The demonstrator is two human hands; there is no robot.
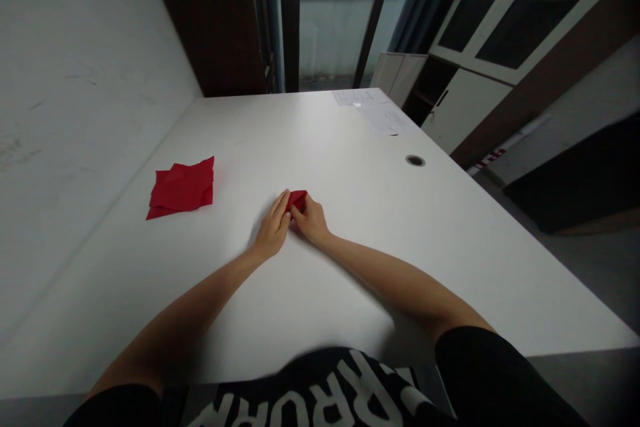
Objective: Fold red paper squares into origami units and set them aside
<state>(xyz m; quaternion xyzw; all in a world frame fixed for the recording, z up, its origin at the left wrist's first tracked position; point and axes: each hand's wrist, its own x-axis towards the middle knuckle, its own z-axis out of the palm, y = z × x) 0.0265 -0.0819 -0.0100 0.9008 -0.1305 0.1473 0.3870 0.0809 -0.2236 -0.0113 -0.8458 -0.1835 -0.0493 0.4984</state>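
A small folded piece of red paper is on the white table in front of me, between my two hands. My left hand lies along its left side, fingers together and pressing its edge against the tabletop. The right side is pinched between the thumb and fingers of my right hand. My fingers hide part of the piece, so its full shape does not show. Further left lies a loose stack of red sheets with uneven corners, apart from both hands.
The white table meets a wall on the left. Printed papers lie at its far right, near a round cable hole. A cabinet stands beyond the right edge, and a glass door is behind.
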